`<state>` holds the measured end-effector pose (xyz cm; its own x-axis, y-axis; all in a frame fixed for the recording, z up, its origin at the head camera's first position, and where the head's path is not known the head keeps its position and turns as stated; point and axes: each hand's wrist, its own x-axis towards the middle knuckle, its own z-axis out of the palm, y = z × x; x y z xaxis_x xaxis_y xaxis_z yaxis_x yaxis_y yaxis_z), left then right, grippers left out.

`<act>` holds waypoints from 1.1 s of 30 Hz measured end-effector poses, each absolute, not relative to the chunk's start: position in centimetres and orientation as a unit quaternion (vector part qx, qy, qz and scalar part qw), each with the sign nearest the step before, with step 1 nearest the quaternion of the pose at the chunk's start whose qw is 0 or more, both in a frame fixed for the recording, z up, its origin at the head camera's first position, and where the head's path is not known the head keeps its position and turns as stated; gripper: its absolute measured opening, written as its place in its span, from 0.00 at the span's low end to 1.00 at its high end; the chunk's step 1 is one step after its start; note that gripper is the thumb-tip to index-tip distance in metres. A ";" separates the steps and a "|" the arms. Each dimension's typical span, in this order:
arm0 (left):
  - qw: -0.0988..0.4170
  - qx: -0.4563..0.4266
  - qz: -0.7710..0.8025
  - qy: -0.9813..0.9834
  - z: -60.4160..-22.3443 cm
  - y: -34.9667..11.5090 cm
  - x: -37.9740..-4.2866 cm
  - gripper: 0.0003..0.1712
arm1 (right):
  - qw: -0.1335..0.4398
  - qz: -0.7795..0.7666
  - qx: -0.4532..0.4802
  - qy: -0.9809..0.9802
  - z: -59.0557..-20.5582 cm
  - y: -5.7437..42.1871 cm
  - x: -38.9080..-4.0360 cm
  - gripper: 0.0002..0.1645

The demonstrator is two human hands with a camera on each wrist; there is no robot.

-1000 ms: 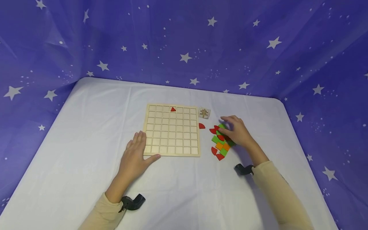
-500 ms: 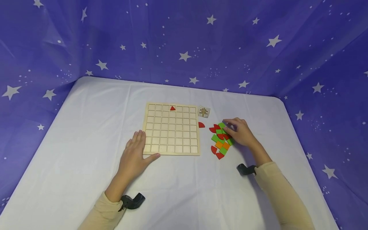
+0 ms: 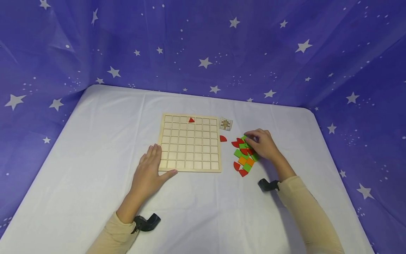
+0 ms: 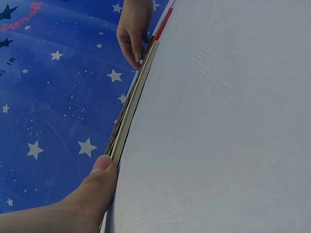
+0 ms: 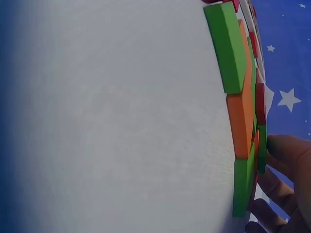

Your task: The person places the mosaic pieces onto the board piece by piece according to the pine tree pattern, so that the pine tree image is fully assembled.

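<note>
Tiles near gridded board, printed card

text log | left wrist view | blue starry cloth | red script, dark letters: neither legible

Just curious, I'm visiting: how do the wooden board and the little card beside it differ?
The board is larger than the card. The board has one red piece in its far row; the card shows a brown tree-like pattern. Both bear a grid and lie on the white cloth.
</note>
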<state>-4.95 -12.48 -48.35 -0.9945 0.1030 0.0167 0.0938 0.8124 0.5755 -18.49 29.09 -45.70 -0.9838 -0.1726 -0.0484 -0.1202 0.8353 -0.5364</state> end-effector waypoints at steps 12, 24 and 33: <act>0.007 0.052 0.302 0.952 -48.3 -12.5 -5.0 0.65 | 0.057 -0.277 -0.093 0.955 -45.6 29.1 -18.4 0.22; 0.008 0.052 0.301 0.952 -48.3 -12.4 -5.0 0.65 | 0.037 -0.228 -0.137 0.963 -44.8 25.4 -18.2 0.27; 0.012 0.051 0.302 0.952 -48.2 -12.5 -5.0 0.65 | 0.049 -0.204 -0.202 0.957 -45.0 22.6 -18.5 0.28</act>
